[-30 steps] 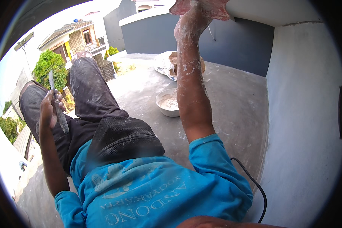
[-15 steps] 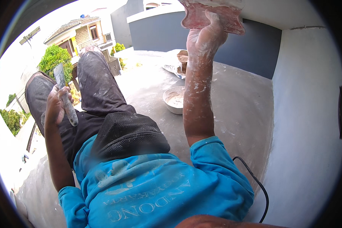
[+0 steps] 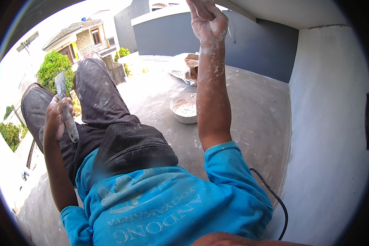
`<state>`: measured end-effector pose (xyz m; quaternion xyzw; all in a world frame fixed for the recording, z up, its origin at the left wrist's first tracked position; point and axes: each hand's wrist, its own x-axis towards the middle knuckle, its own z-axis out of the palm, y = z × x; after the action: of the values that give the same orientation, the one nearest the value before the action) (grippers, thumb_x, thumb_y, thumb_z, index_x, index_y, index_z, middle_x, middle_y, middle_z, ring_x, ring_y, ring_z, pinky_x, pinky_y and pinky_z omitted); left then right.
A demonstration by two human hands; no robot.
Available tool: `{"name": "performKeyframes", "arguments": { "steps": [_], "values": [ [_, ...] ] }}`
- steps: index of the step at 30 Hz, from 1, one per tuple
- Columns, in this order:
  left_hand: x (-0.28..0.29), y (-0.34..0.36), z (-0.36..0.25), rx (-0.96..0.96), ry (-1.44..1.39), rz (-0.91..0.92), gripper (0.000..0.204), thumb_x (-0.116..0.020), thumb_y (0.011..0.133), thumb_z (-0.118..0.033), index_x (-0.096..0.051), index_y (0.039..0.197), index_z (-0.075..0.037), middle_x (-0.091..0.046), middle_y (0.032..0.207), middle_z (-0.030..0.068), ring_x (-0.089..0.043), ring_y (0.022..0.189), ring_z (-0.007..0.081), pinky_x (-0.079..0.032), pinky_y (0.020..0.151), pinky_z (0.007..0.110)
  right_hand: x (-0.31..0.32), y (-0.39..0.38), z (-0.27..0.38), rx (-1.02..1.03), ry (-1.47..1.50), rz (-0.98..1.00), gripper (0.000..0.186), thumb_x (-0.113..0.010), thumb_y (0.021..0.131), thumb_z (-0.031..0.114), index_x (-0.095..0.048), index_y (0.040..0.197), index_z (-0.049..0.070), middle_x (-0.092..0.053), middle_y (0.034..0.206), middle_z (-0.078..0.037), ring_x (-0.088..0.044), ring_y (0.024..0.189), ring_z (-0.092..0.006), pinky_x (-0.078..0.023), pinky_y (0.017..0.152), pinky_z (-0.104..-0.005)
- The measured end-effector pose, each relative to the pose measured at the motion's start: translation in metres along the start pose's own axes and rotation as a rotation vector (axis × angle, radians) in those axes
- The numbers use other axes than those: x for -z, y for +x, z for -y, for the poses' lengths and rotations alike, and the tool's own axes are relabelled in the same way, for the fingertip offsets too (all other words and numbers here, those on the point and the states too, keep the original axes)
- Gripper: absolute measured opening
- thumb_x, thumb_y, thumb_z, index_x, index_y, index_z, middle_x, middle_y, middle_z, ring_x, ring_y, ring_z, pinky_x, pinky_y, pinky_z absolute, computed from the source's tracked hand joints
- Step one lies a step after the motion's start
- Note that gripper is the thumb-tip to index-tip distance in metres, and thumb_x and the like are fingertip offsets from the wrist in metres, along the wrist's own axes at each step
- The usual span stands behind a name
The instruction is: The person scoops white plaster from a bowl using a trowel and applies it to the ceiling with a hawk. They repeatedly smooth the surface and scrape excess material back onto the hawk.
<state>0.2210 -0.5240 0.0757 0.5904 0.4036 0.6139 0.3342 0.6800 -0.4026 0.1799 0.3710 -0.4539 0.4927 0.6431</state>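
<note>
My left hand [image 3: 55, 117] is closed round the handle of a putty knife [image 3: 60, 84], held near my thigh. Its smeared blade points up and its pale handle end hangs below my fingers. My right arm reaches high toward the ceiling, its skin spotted with white plaster. At the top edge my right hand [image 3: 211, 29] is closed on a pinkish plaster spreader [image 3: 201, 10]; most of it is out of view or turned edge-on. Beyond my right forearm a pale bowl [image 3: 183, 107] of whitish plaster stands on the floor, partly covered by the arm.
An opened bag [image 3: 185, 69] lies behind the bowl. A black cable [image 3: 276, 197] curves by my right shoulder, beside the white wall [image 3: 328, 123]. A dark grey low wall [image 3: 258, 51] closes the far side; the ceiling [image 3: 299, 12] hangs overhead. Houses and trees show at far left.
My right hand has moved up and slightly left, and the spreader, broad in view before, is now mostly out of sight. The left hand with the putty knife has shifted slightly left and down.
</note>
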Motion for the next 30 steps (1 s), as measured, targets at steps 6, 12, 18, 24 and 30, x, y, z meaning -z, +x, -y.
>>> {"name": "performKeyframes", "arguments": {
  "steps": [6,12,18,24,30],
  "values": [
    [-0.001,0.000,0.000,0.012,0.017,0.003,0.025,-0.056,0.096,-0.016,-0.045,0.115,-0.004,-0.054,0.093,0.0043,-0.055,0.075,0.0109,-0.052,0.067,0.027,-0.029,0.005,0.009,0.059,-0.028,-0.168,0.020,-0.047,0.085,-0.011,-0.053,0.103,-0.015,-0.063,0.083,-0.021,-0.068,0.088,-0.0363,-0.049,0.103,-0.0499],
    [-0.008,0.006,0.000,0.018,0.006,-0.002,0.026,-0.057,0.096,-0.017,-0.045,0.115,-0.004,-0.055,0.094,0.0043,-0.055,0.074,0.0112,-0.052,0.068,0.028,-0.044,-0.004,0.027,0.078,0.181,-0.078,0.037,-0.044,0.087,-0.010,-0.043,0.121,-0.024,-0.063,0.101,-0.029,-0.066,0.099,-0.0362,-0.044,0.109,-0.0503],
    [-0.003,0.005,0.009,0.029,-0.024,0.025,0.025,-0.055,0.096,-0.015,-0.045,0.116,-0.003,-0.054,0.094,0.0046,-0.054,0.076,0.0113,-0.052,0.068,0.028,-0.044,-0.025,0.032,0.114,-0.040,-0.189,0.043,-0.048,0.090,-0.006,-0.037,0.129,-0.022,-0.059,0.108,-0.032,-0.063,0.105,-0.0367,-0.051,0.103,-0.0466],
    [-0.001,0.000,0.010,0.040,-0.030,-0.009,0.024,-0.055,0.096,-0.014,-0.045,0.116,-0.003,-0.054,0.095,0.0051,-0.054,0.076,0.0117,-0.052,0.069,0.028,-0.035,-0.011,0.018,0.043,-0.248,-0.375,0.039,-0.046,0.093,-0.003,-0.038,0.126,-0.023,-0.049,0.125,-0.039,-0.057,0.113,-0.0448,-0.056,0.097,-0.0468],
    [0.004,0.002,0.018,0.031,-0.040,0.009,0.025,-0.055,0.096,-0.014,-0.044,0.116,-0.003,-0.054,0.095,0.0054,-0.054,0.077,0.0118,-0.052,0.069,0.028,-0.063,0.030,0.042,-0.133,0.049,-0.505,0.047,-0.043,0.097,0.001,-0.025,0.131,-0.027,-0.041,0.132,-0.042,-0.049,0.122,-0.0491,-0.052,0.101,-0.0506]
  ]
}}
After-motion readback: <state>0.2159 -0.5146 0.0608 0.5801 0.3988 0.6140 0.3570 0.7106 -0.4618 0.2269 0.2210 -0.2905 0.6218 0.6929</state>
